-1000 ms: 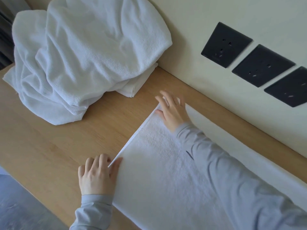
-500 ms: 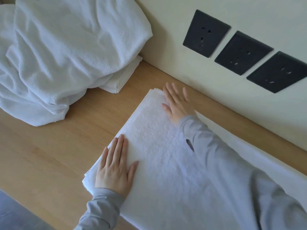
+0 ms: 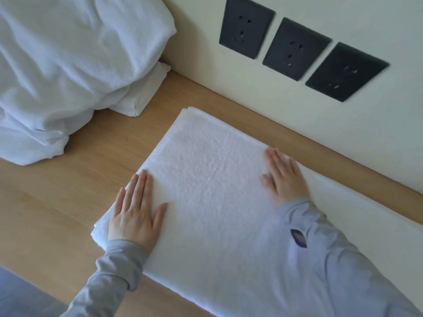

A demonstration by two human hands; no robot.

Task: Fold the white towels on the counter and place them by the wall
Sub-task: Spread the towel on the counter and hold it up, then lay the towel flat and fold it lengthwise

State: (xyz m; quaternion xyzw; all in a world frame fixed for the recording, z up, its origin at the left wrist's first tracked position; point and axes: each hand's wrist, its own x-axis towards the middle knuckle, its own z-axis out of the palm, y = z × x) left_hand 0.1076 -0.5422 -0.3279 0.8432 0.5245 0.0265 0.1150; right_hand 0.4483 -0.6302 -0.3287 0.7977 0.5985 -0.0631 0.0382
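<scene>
Towel (image 3: 217,193), white and partly folded, lying flat on a wooden counter (image 3: 52,216), seen from above by the person folding it. Its far edge runs near the cream wall (image 3: 343,124), with a strip of bare wood between them. The left hand (image 3: 135,209) rests flat on the towel's near left corner, fingers straight and close together, thumb spread. The right hand (image 3: 283,177), slightly blurred, lies flat near the towel's far edge, fingers straight and a little apart. Neither hand grips anything; both press on the cloth.

To the left, apart from the flat towel, a large rumpled heap of white towels (image 3: 68,65) sits against the wall, with one neatly folded towel (image 3: 146,92) poking out beneath it.

Progress looks early to middle. One towel seems finished. The flat one shows layered edges at its left end, so it is folded at least once and probably needs more folds. The heap is not yet begun.

Three black wall sockets (image 3: 296,48) sit above the counter. No brand, label or readable writing shows anywhere.
</scene>
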